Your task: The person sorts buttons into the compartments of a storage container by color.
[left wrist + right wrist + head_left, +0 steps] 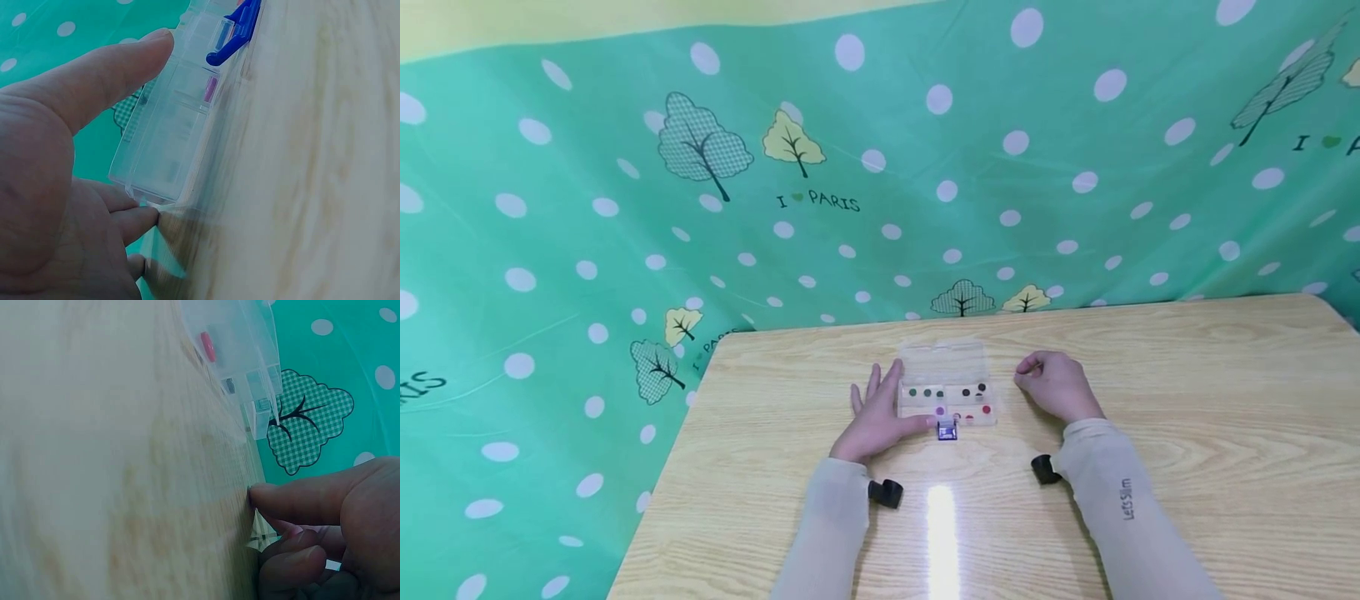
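Observation:
A clear plastic compartment box (pixel 946 362) lies on the table, its lid raised at the back and its blue latch (pixel 947 432) folded down in front. Small round pieces sit inside: green (pixel 927 392) and black (pixel 966 392) behind, purple (pixel 940 411) and red (pixel 987 409) in front. My left hand (pixel 876 421) spreads along the box's left side, fingers straight, thumb reaching across the front beside the latch. Right of the box, my right hand (pixel 1058 387) rests low at the table with fingers curled, thumb and index close together; I cannot tell whether they pinch something tiny.
The wood-grain table (pixel 1210 392) extends to both sides and meets a green dotted cloth (pixel 925 233) at its back edge. A light reflection streaks the tabletop in front. Black wrist cameras (pixel 889 493) jut inward from both sleeves.

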The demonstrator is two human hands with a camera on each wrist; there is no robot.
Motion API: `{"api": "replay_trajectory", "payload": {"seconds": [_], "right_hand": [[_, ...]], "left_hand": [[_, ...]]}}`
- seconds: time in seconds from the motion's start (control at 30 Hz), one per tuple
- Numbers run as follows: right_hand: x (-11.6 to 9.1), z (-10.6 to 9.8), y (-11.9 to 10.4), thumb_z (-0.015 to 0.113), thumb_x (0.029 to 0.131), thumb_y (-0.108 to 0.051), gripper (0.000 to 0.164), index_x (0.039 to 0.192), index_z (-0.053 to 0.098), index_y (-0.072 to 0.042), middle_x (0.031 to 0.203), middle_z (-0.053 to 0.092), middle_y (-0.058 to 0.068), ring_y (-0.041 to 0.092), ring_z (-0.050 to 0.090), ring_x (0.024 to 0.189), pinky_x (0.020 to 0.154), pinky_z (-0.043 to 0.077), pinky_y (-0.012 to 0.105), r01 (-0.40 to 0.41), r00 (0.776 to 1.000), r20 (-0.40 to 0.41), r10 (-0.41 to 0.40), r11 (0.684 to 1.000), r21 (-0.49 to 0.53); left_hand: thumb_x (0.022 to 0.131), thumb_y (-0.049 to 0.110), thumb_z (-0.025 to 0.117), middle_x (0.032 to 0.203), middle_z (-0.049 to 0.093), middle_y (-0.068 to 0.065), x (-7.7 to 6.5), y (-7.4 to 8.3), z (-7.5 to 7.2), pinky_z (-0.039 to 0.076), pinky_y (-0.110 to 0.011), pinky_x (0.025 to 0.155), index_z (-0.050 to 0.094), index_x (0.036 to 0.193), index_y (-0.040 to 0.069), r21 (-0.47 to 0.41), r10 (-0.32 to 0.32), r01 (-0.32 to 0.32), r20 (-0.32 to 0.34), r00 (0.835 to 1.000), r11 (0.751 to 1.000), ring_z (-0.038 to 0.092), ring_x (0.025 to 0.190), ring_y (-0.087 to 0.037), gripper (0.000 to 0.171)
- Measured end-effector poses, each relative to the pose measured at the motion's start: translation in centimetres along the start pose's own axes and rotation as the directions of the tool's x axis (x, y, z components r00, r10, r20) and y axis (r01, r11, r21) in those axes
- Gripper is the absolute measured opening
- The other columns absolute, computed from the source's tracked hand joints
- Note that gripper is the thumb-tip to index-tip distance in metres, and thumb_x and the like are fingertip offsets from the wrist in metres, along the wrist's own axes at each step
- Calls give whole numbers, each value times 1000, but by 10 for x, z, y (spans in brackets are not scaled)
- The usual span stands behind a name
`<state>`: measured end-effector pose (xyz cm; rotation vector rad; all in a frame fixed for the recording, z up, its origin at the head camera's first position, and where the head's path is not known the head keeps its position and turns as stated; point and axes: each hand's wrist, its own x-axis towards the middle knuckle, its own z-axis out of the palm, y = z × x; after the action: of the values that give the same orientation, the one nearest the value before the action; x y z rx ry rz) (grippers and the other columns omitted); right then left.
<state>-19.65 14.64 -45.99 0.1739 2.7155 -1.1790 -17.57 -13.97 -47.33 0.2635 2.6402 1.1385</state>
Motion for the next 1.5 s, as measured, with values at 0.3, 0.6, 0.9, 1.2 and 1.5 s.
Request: {"api": "replay_trajectory", "payload": {"seconds": [0.3, 0.6, 0.9, 1.2, 1.5], "right_hand": [[1, 0, 0, 63, 97, -14, 17, 104, 68, 0, 92, 63, 12, 26, 56, 83, 72, 47, 37, 14, 1000, -3, -14, 1000, 7], [0, -1, 0, 62, 96, -15, 19, 103, 68, 1, 91, 61, 12, 26, 54, 84, 71, 45, 35, 1, 1000, 8, -2, 1000, 5], [-1, -1, 0, 60, 97, -16, 21, 103, 68, 1, 93, 63, 13, 27, 55, 85, 75, 47, 37, 2, 1000, 15, -2, 1000, 14], [-2, -3, -1, 57, 98, -17, 21, 103, 69, 0, 94, 66, 14, 26, 57, 82, 74, 48, 38, 5, 1000, 3, -5, 1000, 13], [-2, -5, -4, 56, 97, -17, 24, 107, 67, 1, 95, 64, 14, 28, 56, 86, 77, 49, 39, 14, 1000, -7, -14, 1000, 23]], "left_hand": [[77, 51, 82, 167, 16, -5, -1, 2, -1, -26, -53, 113, 12, 163, 14, -7, -7, 7, -1, 1000, 1000, -11, 153, -24, 117], [77, 52, 81, 167, 14, -3, -2, 2, -1, -27, -53, 113, 10, 163, 15, -1, -10, 10, 11, 1000, 1000, -12, 153, -24, 117], [77, 50, 82, 167, 15, -3, -2, 2, -1, -27, -53, 113, 11, 163, 15, -20, -15, 15, 5, 1000, 1000, -12, 153, -23, 117], [78, 47, 82, 167, 15, -4, -1, 4, -2, -28, -52, 113, 12, 162, 13, -11, 9, -8, 11, 1000, 1000, -12, 153, -25, 115], [78, 47, 82, 167, 16, -4, -3, 5, -2, -27, -52, 113, 12, 163, 13, -5, -1, 1, 8, 1000, 1000, -11, 154, -25, 115]]}}
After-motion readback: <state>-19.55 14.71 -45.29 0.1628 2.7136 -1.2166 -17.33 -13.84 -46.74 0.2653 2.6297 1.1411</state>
